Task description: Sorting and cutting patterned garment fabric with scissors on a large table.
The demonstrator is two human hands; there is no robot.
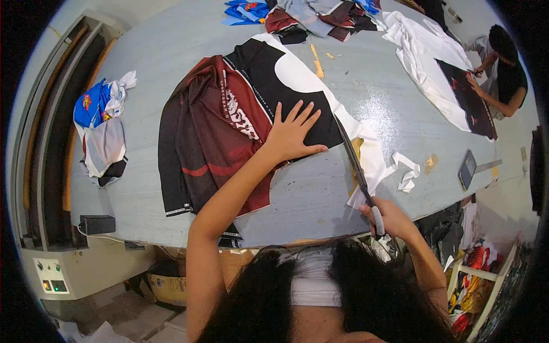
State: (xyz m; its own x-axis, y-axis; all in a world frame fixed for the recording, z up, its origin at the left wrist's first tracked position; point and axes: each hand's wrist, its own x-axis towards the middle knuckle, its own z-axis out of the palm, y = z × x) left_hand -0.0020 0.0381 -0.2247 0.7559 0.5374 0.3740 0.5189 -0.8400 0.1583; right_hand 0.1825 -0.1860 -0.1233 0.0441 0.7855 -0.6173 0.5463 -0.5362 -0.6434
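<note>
My left hand (291,134) lies flat with spread fingers on a black printed fabric piece (260,66), pressing it to the table. Long dark scissors (355,163) with pale wrapping on the handle are gripped in my right hand (392,218) near the table's front edge. Their blades point away from me, along the black piece's right edge, where white fabric (370,150) adjoins it. To the left, partly under my left forearm, spreads a maroon and black fabric piece (200,126) with white print and a red stripe. Whether the blades are parted is unclear.
White scraps (409,171) and a phone (467,170) lie at the right. Blue and white garment pieces (100,108) rest at the left, near a small black box (97,224). A fabric pile (314,20) is at the back. Another person (503,74) handles fabric at far right.
</note>
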